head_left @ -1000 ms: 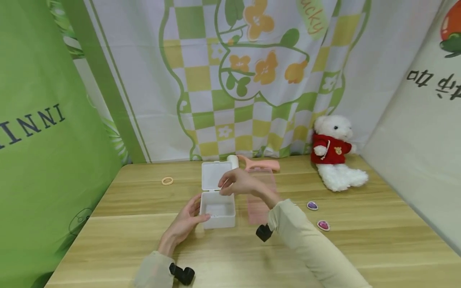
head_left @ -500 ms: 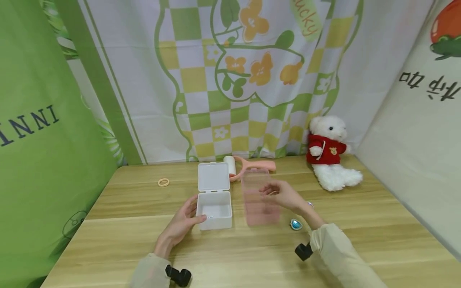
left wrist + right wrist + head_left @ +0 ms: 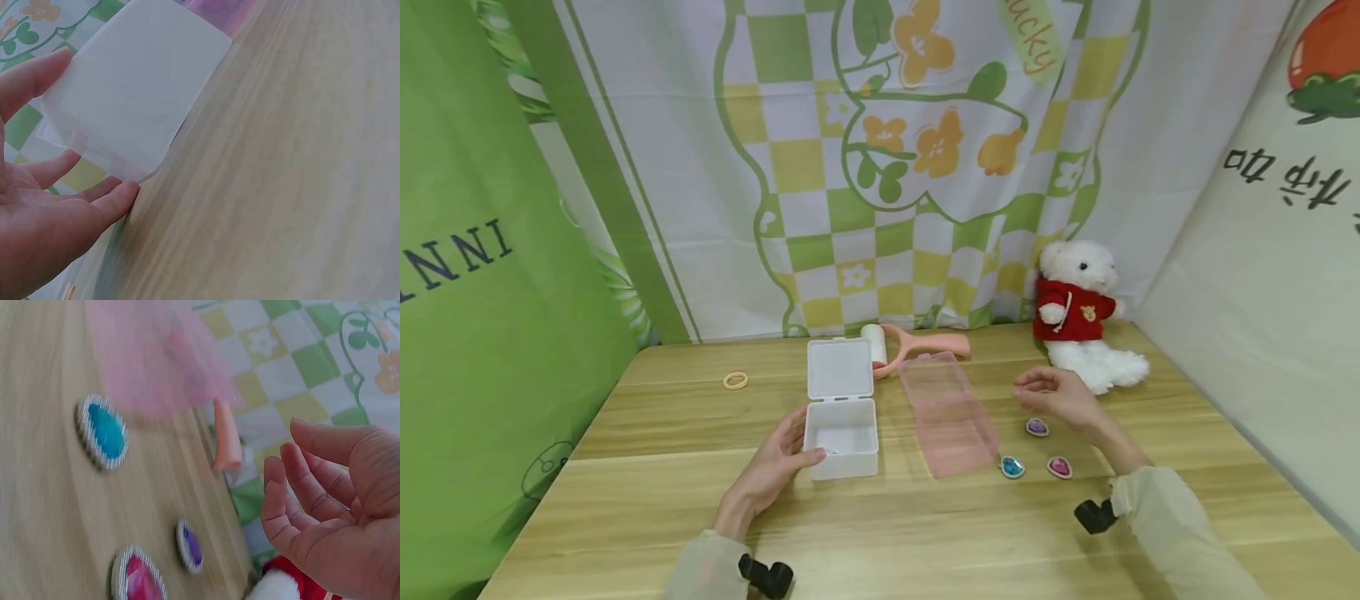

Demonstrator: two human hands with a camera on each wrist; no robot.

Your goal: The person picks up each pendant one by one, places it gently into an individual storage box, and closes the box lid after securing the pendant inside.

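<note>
The left hand (image 3: 767,475) grips the left side of an open white box (image 3: 853,465), thumb at its front left corner and fingers along the side. The box's lid (image 3: 840,368) is folded back. Something small and shiny lies inside near the thumb. In the left wrist view the hand (image 3: 56,212) touches the box (image 3: 137,81) with its fingertips. The right hand (image 3: 1067,404) hovers above the table, fingers loosely bent and nothing visible in them. Near it lie a purple gem (image 3: 1037,427), a pink gem (image 3: 1060,467) and a blue gem (image 3: 1012,467).
An open translucent pink case (image 3: 955,433) lies between the white box and the gems. Behind it is a peach-handled roller (image 3: 936,343). A small tan ring (image 3: 735,381) lies at the left, and a white plush bear (image 3: 1078,312) in red sits at the back right.
The right hand has moved right, from over the white box past the pink case. The pink case has turned, its near end shifting right. The blue gem has come into view. The left hand stays on the box.
</note>
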